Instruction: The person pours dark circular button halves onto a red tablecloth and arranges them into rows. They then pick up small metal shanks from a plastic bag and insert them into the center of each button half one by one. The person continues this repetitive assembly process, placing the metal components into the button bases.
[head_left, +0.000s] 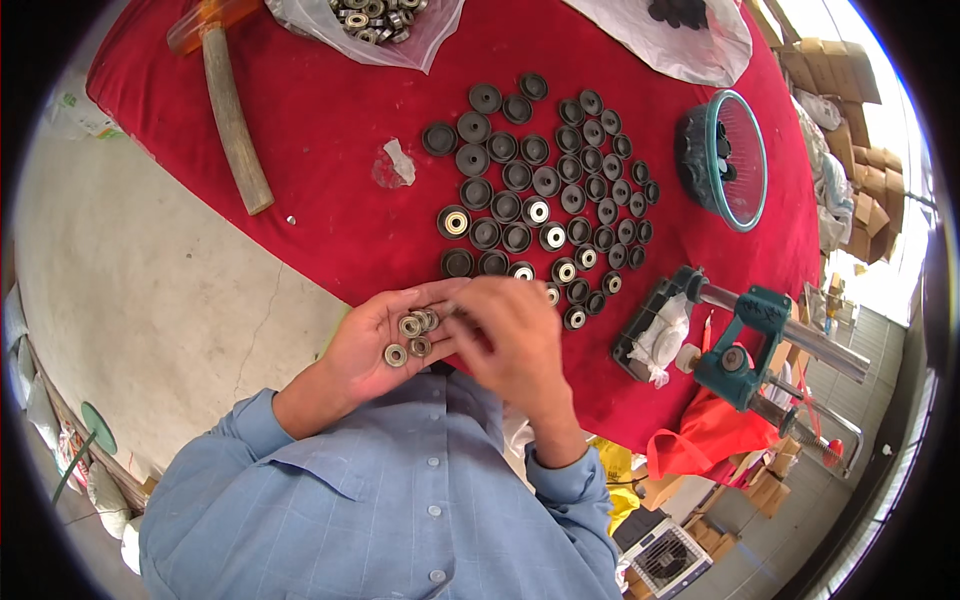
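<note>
Palm up, my left hand (352, 352) is cupped around several small metal ball bearings (397, 355) at the table's near edge. My right hand (518, 338) hovers against its fingertips, smeared by motion; whether anything is between its fingers cannot be made out. Just beyond both hands, round black plastic wheels (516, 176) lie in loose rows on the red cloth (330, 130). Some wheels in the nearer rows have a shiny bearing (552, 236) seated in the middle, while the others show only their dark hubs. My right hand hides part of the nearest row.
A wooden-handled hammer (236, 130) lies at the left, near a plastic bag of bearings (410, 45). At the right are a teal basket (742, 215) with black parts and a green hand press (745, 345). A white sack (690, 55) lies at the far edge.
</note>
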